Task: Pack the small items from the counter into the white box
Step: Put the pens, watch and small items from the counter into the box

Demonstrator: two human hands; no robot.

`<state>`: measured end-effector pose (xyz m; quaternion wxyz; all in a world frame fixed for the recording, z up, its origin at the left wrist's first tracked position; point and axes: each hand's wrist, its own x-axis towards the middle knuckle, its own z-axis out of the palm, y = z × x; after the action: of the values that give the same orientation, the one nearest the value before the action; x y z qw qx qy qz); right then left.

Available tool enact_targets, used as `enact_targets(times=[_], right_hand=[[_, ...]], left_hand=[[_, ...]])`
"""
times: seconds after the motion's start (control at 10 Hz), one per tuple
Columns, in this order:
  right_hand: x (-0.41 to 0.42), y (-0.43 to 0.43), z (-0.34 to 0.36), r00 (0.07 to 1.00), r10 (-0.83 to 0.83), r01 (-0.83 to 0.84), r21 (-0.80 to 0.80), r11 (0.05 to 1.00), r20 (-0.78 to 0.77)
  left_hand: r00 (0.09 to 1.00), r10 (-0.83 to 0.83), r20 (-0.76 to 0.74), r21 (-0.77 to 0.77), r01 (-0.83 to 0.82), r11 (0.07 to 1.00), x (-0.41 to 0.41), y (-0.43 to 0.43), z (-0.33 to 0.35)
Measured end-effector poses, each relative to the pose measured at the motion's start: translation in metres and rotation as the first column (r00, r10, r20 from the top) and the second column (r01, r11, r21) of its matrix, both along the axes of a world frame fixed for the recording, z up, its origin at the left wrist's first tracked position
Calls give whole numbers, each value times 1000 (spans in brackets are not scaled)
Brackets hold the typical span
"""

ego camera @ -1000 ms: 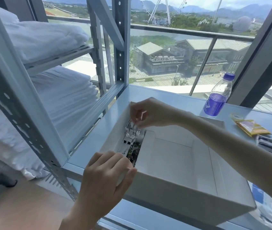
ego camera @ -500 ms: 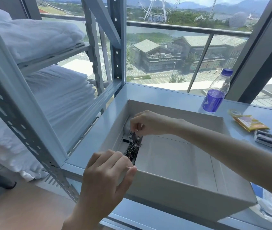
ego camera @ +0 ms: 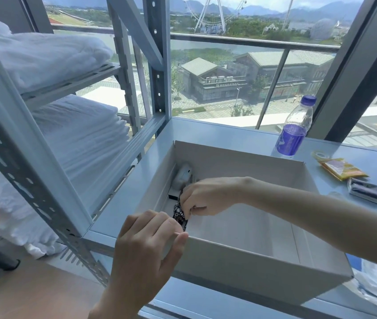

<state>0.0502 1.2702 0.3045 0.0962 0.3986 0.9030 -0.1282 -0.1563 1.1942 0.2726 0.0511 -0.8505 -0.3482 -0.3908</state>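
1. Because it sits low against the left inner wall of the white box [ego camera: 263,268], the dark speckled item [ego camera: 179,212] shows only as a sliver between the two hands. It lies in the box's near-left part, in a narrow strip along that wall.
2. It looks small and light, with a glittery, uneven surface. I cannot tell whether it is a stiff packet or something loose and chain-like. A pinch at its upper end, lowering it rather than dropping it, seems the safest hold.
3. The right hand [ego camera: 206,199] reaches in from the right, its fingertips bunched together and pinched on the item's top end.
4. The left hand [ego camera: 146,245] grips the box's near-left corner, fingers curled over the rim and thumb pressed on the near wall's edge, likely steadying the light cardboard.
5. Farther along the same wall, a pale grey rounded item [ego camera: 184,174] rests in the far-left corner. A small white-and-black piece lies between it and the right hand, mostly hidden by the knuckles.
6. On the counter [ego camera: 217,132] right of the box lie a yellow packet [ego camera: 341,169] and a dark packet [ego camera: 367,192], apparently yet to be packed. A bottle [ego camera: 294,130] stands by the window. Things beneath the right forearm at the frame's edge are cut off and unreadable.
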Motion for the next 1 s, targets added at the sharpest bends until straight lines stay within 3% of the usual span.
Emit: enact_targets(times=[0.1, 0.2, 0.3, 0.4, 0.5, 0.6, 0.7, 0.8, 0.9, 1.0], right_hand=[[3, 3, -4, 1000, 16, -16, 18, 1000, -18], [8, 0, 3, 993, 88, -100, 174, 980, 78], [10, 12, -10, 942, 298, -335, 485, 808, 154], [9, 18, -15, 976, 218, -189, 573, 798, 19], [7, 18, -18, 990, -15, 93, 557, 825, -142], [6, 19, -22, 960, -104, 209, 417, 884, -261], [10, 20, -23, 982, -20, 107, 474, 874, -186], [19, 27, -24, 991, 130, -112, 671, 733, 23], [21, 32, -29, 978, 158, -205, 749, 630, 134], [18, 29, -47, 976, 83, -205, 734, 648, 199]], left_hand=[[1000, -1, 0, -3, 1, 1000, 0, 0, 1], [1000, -3, -1, -1, 3, 1000, -1, 0, 1], [1000, -2, -1, 5, 2, 1000, 0, 0, 0], [1000, 0, 11, 12, 0, 1000, 0, 0, -1], [1000, 1, 18, 23, -1, 1000, 0, 1, -1], [1000, 5, 18, 29, -5, 1000, 0, 0, -2], [1000, 5, 14, 29, -5, 1000, 0, 1, -2], [1000, 7, 11, 25, -8, 1000, 0, 1, -3], [1000, 10, 8, 24, -10, 1000, 0, 1, -3], [1000, 8, 2, 11, -8, 1000, 0, 0, -2]])
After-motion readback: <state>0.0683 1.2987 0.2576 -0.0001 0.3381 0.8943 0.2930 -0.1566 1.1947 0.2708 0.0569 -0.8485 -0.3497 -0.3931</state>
